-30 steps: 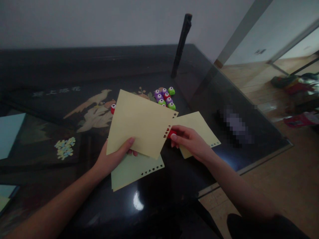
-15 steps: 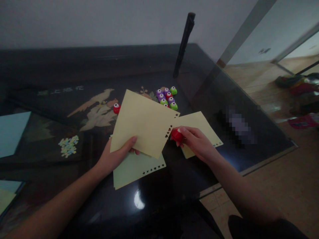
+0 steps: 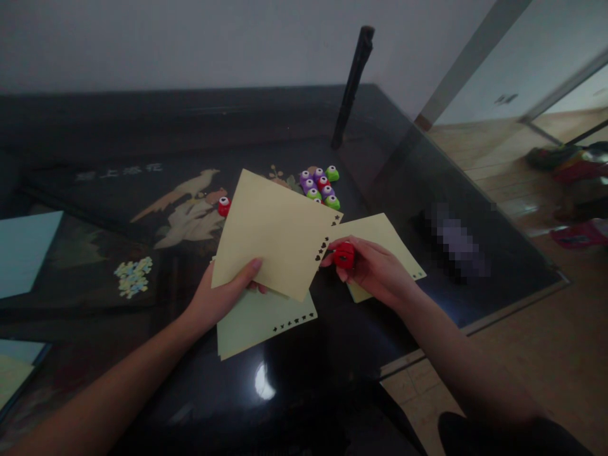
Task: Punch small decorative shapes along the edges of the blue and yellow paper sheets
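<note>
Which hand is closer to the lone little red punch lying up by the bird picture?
Left. The left hand grips the yellow sheet below the lone red punch; the right hand is farther, gripping another red punch.

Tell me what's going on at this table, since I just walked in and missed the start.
A person holds a pale yellow sheet in the left hand and a small red punch in the right hand, just off the sheet's punched edge. Two more punched sheets lie on the dark glass table, with a cluster of coloured punches behind.
</note>
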{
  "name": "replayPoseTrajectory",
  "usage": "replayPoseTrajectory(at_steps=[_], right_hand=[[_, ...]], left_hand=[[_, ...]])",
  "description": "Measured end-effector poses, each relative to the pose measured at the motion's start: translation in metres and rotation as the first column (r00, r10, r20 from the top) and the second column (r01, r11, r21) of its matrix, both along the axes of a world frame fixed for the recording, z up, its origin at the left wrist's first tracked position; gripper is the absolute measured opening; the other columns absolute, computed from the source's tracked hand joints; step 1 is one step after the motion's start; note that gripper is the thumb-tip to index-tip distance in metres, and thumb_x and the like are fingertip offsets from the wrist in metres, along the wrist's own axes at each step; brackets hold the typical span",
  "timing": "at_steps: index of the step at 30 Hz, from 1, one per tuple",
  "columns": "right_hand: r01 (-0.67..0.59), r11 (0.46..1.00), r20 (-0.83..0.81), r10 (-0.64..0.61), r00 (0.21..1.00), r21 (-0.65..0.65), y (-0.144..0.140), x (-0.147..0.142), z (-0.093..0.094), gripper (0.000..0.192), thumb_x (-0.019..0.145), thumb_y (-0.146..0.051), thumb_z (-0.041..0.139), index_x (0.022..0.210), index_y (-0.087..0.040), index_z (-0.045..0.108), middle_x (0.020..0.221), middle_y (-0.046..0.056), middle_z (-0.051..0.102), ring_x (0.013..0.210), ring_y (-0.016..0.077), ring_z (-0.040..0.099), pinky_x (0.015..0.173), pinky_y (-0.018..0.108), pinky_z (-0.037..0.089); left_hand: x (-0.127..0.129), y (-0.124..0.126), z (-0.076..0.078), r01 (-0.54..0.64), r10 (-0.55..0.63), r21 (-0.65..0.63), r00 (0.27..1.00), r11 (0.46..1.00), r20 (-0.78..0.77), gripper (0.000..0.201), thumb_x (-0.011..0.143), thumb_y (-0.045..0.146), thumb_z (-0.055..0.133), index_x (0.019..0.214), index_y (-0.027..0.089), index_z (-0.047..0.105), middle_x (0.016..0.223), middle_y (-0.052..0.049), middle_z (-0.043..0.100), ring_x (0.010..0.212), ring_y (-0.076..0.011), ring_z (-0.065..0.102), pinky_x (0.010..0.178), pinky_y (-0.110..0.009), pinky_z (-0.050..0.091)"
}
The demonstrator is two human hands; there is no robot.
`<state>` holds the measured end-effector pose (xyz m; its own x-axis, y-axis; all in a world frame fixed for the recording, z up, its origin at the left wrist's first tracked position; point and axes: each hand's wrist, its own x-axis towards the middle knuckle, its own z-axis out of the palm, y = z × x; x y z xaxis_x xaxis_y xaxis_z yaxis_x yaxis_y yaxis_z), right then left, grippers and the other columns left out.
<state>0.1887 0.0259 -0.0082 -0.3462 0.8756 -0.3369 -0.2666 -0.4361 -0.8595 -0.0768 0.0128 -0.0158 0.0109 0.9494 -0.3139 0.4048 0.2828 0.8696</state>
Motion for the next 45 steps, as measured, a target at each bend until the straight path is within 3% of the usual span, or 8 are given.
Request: replayPoseTrajectory(at_steps=[7, 13, 22, 29, 33, 35, 37, 45], right_hand=[[0.021, 0.998, 0.019, -0.020, 1.000, -0.057, 0.001, -0.003, 0.001, 0.028, 0.091, -0.041, 0.049, 0.088, -0.016, 0.062, 0.077, 0.009, 0.074, 0.049, 0.0110, 0.058, 0.043, 0.022, 0.038], [0.032, 0.999, 0.090, -0.036, 0.995, 0.042, 0.000, -0.005, 0.001, 0.033, 0.086, -0.050, 0.058, 0.082, -0.017, 0.060, 0.071, 0.006, 0.071, 0.047, 0.0094, 0.057, 0.042, 0.021, 0.039], [0.085, 0.990, 0.062, -0.092, 0.994, 0.109, 0.004, 0.000, -0.001, 0.027, 0.079, -0.042, 0.071, 0.094, -0.020, 0.068, 0.096, 0.006, 0.072, 0.070, 0.0134, 0.067, 0.068, 0.029, 0.054], [0.126, 0.967, 0.200, -0.171, 0.965, 0.220, 0.012, 0.008, -0.004, 0.035, 0.066, -0.030, 0.082, 0.097, -0.021, 0.069, 0.087, 0.002, 0.073, 0.072, 0.0157, 0.068, 0.074, 0.033, 0.055], [0.034, 0.886, 0.458, -0.271, 0.847, 0.462, 0.039, 0.024, 0.007, 0.036, 0.073, -0.035, 0.075, 0.104, -0.019, 0.068, 0.084, 0.006, 0.073, 0.071, 0.0193, 0.068, 0.071, 0.036, 0.055], [-0.114, 0.733, 0.606, -0.453, 0.654, 0.671, 0.065, 0.032, 0.008, 0.033, 0.076, -0.036, 0.070, 0.104, -0.017, 0.069, 0.084, 0.007, 0.072, 0.066, 0.0191, 0.066, 0.065, 0.036, 0.053], [-0.141, 0.673, 0.613, -0.541, 0.576, 0.726, 0.095, 0.038, 0.003, 0.029, 0.072, -0.029, 0.072, 0.098, -0.016, 0.071, 0.092, 0.010, 0.071, 0.071, 0.0205, 0.064, 0.068, 0.037, 0.052], [-0.297, 0.620, 0.676, -0.566, 0.472, 0.727, 0.164, 0.046, -0.036, 0.018, 0.069, -0.022, 0.074, 0.086, -0.020, 0.069, 0.080, 0.005, 0.071, 0.066, 0.0193, 0.061, 0.068, 0.035, 0.050]], left_hand=[[-0.002, 0.000, -0.002, -0.002, 0.002, -0.027, 1.000, 1.000, 0.017, 0.039, 0.078, 0.051, 0.058, 0.061, 0.016, 0.065, 0.056, -0.007, 0.068, 0.054, -0.0189, 0.062, 0.051, -0.027, 0.050], [0.000, 0.001, -0.002, -0.023, 0.023, -0.017, 0.999, 1.000, 0.030, 0.042, 0.076, 0.053, 0.057, 0.057, 0.016, 0.064, 0.053, -0.007, 0.067, 0.052, -0.0187, 0.061, 0.049, -0.026, 0.048], [0.001, 0.001, -0.003, -0.135, 0.140, -0.071, 0.988, 0.988, 0.069, 0.042, 0.070, 0.054, 0.060, 0.060, 0.014, 0.066, 0.059, -0.009, 0.069, 0.053, -0.0199, 0.062, 0.050, -0.028, 0.049], [-0.001, 0.004, -0.010, -0.102, 0.104, -0.031, 0.988, 0.994, 0.115, 0.043, 0.073, 0.055, 0.059, 0.058, 0.015, 0.065, 0.058, -0.008, 0.068, 0.054, -0.0197, 0.061, 0.053, -0.029, 0.049], [0.001, 0.004, -0.010, -0.093, 0.090, 0.011, 0.984, 0.996, 0.151, 0.041, 0.072, 0.052, 0.059, 0.056, 0.015, 0.064, 0.055, -0.007, 0.066, 0.052, -0.0178, 0.059, 0.051, -0.027, 0.047], [0.002, 0.004, -0.008, -0.097, 0.093, 0.014, 0.981, 0.995, 0.170, 0.040, 0.071, 0.051, 0.060, 0.055, 0.015, 0.063, 0.055, -0.007, 0.065, 0.051, -0.0176, 0.058, 0.050, -0.027, 0.047], [0.003, 0.004, -0.006, -0.121, 0.118, 0.008, 0.977, 0.993, 0.178, 0.037, 0.070, 0.050, 0.061, 0.056, 0.016, 0.063, 0.054, -0.006, 0.065, 0.050, -0.0177, 0.058, 0.050, -0.027, 0.047], [0.004, 0.006, -0.008, -0.160, 0.149, 0.034, 0.965, 0.987, 0.214, 0.030, 0.069, 0.045, 0.063, 0.061, 0.016, 0.060, 0.048, -0.003, 0.061, 0.045, -0.0157, 0.054, 0.046, -0.026, 0.044]])
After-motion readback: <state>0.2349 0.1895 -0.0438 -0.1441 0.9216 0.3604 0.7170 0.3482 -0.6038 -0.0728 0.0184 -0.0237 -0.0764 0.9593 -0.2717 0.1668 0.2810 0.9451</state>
